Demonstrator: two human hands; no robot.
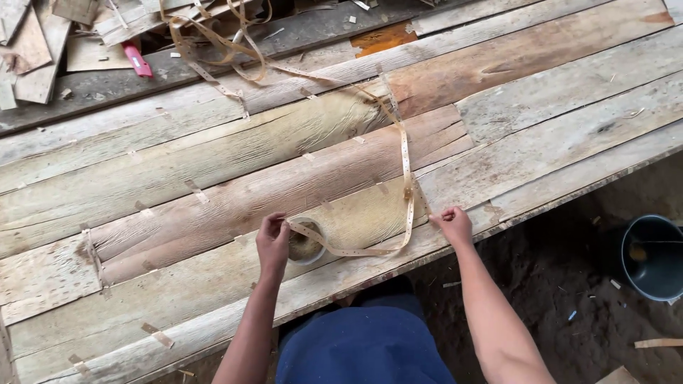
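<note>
- In the head view, we see the left hand (272,242) near the front edge of the wooden sheets (213,178), its fingers curled together and pinching one end of a pale perforated strip (407,178).
- Just right of that hand, touching the strip, sits a small round cup (306,245) holding something tan and grainy (we cannot tell what it is).
- From the left hand the strip curves right along the near edge, bends up beside the right hand (452,222), then runs far across the sheets to a tangled heap of the same strip (213,35) at the far left.
- The right hand's fingers are pressed together at the tips on the sheet, right where the strip bends; we cannot tell whether they grip it or only touch it.
- A red cutter (136,60) lies at the far left among wood offcuts (28,50).
- A dark bucket (651,257) stands on the dirt floor at the near right, well apart from both hands.
</note>
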